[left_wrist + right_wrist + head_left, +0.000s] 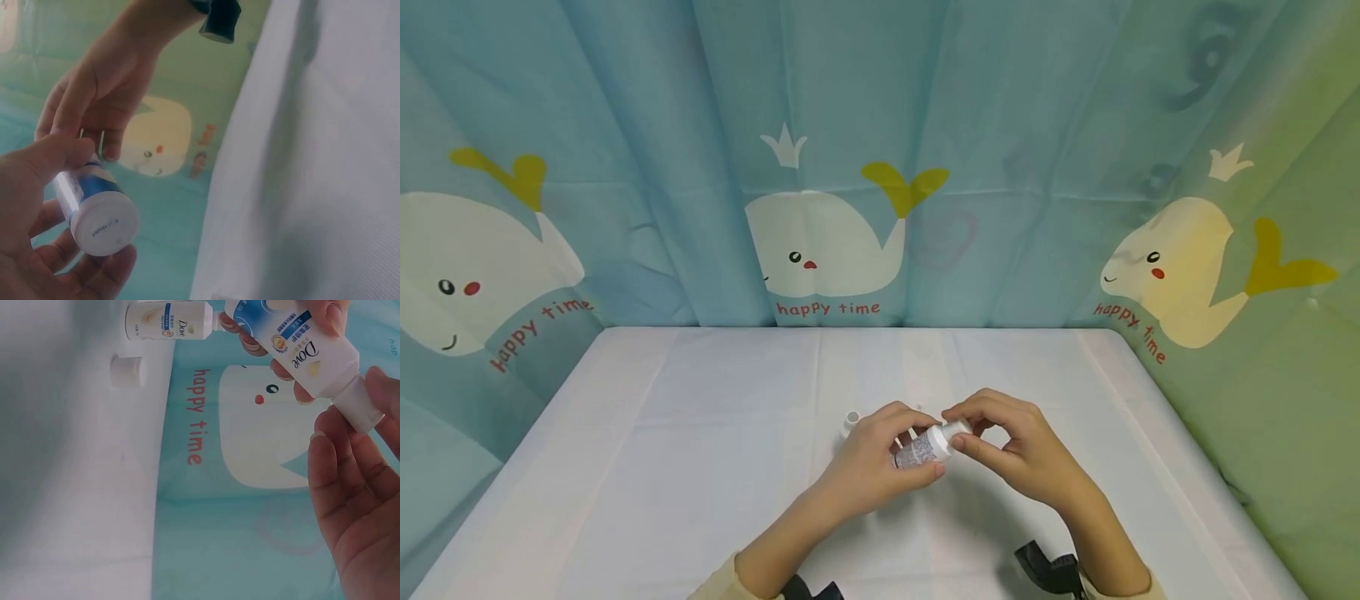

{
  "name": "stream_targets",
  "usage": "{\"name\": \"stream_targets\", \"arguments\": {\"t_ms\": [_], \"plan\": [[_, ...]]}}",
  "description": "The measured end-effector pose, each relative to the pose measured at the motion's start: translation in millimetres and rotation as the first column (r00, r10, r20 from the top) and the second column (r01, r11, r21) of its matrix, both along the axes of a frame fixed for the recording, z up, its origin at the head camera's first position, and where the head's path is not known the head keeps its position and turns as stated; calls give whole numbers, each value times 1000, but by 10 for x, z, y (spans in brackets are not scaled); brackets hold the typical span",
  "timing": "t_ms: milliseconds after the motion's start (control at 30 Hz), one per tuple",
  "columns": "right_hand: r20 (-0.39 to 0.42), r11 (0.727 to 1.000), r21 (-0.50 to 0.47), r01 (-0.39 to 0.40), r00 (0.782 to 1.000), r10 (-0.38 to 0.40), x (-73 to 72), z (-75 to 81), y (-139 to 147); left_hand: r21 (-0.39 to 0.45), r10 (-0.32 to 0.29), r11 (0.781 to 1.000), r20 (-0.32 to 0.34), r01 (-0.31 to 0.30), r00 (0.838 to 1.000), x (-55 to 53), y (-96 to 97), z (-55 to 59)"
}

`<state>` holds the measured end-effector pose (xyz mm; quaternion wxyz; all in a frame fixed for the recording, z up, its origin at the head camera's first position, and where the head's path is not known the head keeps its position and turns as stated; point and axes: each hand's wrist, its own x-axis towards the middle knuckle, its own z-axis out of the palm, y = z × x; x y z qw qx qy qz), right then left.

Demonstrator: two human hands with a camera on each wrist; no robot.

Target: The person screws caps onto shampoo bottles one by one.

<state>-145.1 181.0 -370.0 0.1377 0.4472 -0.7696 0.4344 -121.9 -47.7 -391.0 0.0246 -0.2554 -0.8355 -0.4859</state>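
Note:
My left hand [876, 458] grips a small white Dove bottle [294, 350] round its body. The bottle is tilted, its white cap [357, 405] toward my right hand [1026, 446]. Thumb and fingers of the right hand pinch that cap. In the left wrist view, the round white base [105, 224] of the held bottle faces the camera. A second Dove bottle [169, 320] stands on the table with its narrow neck bare. Beside it on the table lies a loose white cap [127, 371]. From the head, only the second bottle's top [852, 420] shows behind the left hand.
A white cloth covers the table [700, 467]. Blue-green curtains [1015, 167] printed with whales hang at its back and sides. Each wrist wears a black mount, one beside the right wrist [1048, 571].

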Motion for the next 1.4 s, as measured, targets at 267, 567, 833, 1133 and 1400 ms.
{"name": "stream_targets", "arguments": {"t_ms": [267,567,833,1133,1400], "plan": [[-12,1000,-15,-13,1000,13,0,3,-9,-1,8,1000,8,-8,1000,-8,-4,11],[-8,999,-9,-33,999,33,-5,15,-1,3,-1,1000,6,1,1000,-3,-5,16],[22,1000,3,-10,1000,9,5,2,3,1,-4,1000,8,4,1000,3,-6,18],[35,999,24,28,999,-29,16,8,8,12,-11,1000,12,11,1000,14,1,40],[9,1000,-8,-16,1000,16,2,-12,9,0,7,1000,4,-7,1000,0,-6,39]]}}
